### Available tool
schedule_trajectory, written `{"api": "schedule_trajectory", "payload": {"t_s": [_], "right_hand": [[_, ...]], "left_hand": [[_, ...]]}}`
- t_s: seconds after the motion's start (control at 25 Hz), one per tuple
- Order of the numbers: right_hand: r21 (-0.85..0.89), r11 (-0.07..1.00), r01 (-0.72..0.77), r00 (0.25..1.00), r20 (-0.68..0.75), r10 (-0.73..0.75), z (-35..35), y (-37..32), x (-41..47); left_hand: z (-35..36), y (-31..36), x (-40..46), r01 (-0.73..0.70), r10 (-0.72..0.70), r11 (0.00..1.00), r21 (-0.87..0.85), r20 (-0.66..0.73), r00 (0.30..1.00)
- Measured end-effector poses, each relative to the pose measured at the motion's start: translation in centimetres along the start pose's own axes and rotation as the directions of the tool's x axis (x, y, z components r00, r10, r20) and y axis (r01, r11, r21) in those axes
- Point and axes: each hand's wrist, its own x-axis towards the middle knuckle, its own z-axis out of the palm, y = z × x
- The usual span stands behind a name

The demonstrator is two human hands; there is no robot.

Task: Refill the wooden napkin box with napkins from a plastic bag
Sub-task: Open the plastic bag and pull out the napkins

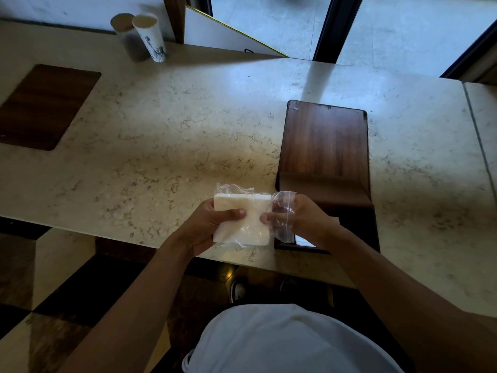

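Note:
A stack of white napkins [247,219] sits inside a clear plastic bag [282,211], held above the front edge of the marble counter [161,130]. My left hand [209,224] grips the stack from the left, thumb on top. My right hand [298,219] pinches the loose open end of the bag on the right. Just behind my right hand stands the dark wooden napkin box [357,219], its lid [325,141] flipped open and lying back on the counter. A few white napkins [305,242] show inside the box, mostly hidden by my hand.
Two tall paper cups [142,36] stand at the back left. A dark wooden inlay [45,106] lies flush in the counter at the left. A white board with a gold edge [228,36] leans behind the counter. Checkered floor and my shoes show below the front edge.

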Motion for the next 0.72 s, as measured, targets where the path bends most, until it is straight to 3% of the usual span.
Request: {"api": "schedule_trajectory", "payload": {"t_s": [0.2, 0.48, 0.72], "right_hand": [[-0.013, 1.000, 0.009, 0.999, -0.048, -0.009, -0.2, 0.1, 0.2], [0.000, 0.999, -0.042, 0.994, -0.105, 0.042, -1.5, -0.3, 0.4], [0.090, 0.987, -0.134, 0.978, -0.148, 0.147, -3.5, -0.7, 0.1]], "left_hand": [[-0.1, 0.1, 0.2, -0.002, 0.003, 1.000, 0.030, -0.036, 0.999], [-0.9, 0.2, 0.4, -0.001, -0.002, 0.998, -0.058, -0.043, 0.999], [-2.3, 0.4, 0.0, -0.006, 0.001, 0.999, -0.032, -0.153, 0.988]]}}
